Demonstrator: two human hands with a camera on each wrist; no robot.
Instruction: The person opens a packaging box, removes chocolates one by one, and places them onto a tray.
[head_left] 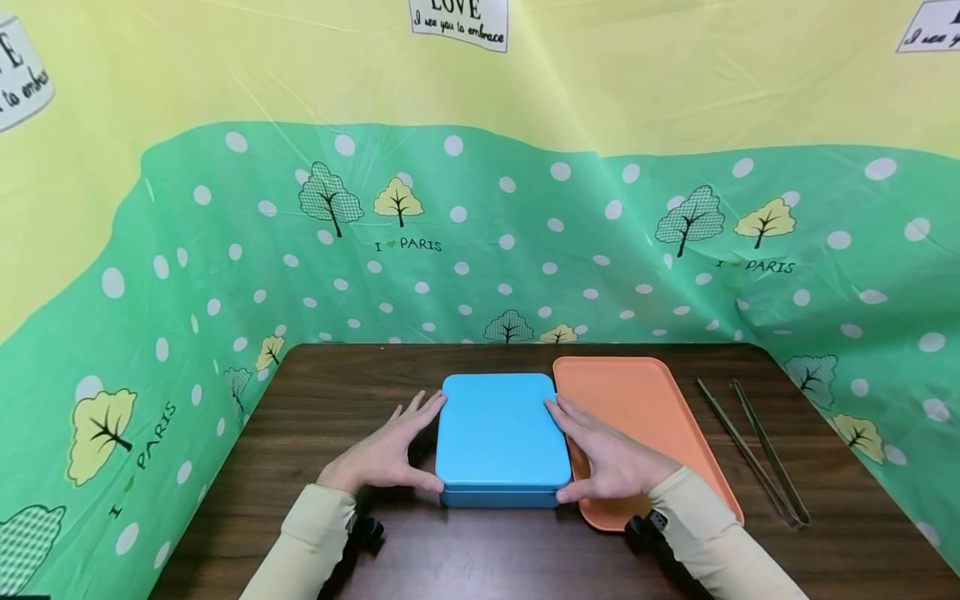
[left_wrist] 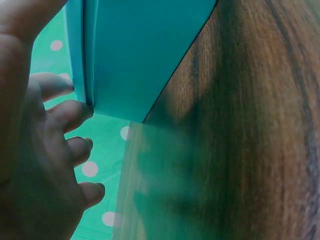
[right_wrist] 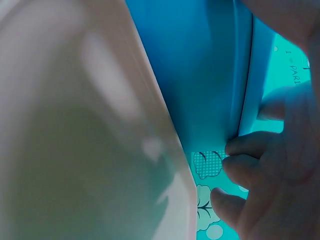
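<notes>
A blue rectangular box [head_left: 498, 499] stands on the table with its flat blue lid [head_left: 498, 429] on top. My left hand [head_left: 384, 454] grips the lid's left side, thumb by the near corner and index finger by the far one. Opposite it, my right hand [head_left: 611, 454] holds the lid's right side, its thumb at the near right corner. In the left wrist view several fingertips [left_wrist: 80, 111] reach the seam between lid and box. The right wrist view shows fingertips [right_wrist: 232, 146] at the lid's edge. What lies inside the box is hidden.
An orange tray [head_left: 622, 392] lies right against the box's right side, partly under my right hand and forearm. Metal tongs [head_left: 772, 450] lie spread on the dark wooden table [head_left: 352, 383] to its right. A patterned green and yellow cloth [head_left: 495, 275] hangs around the table.
</notes>
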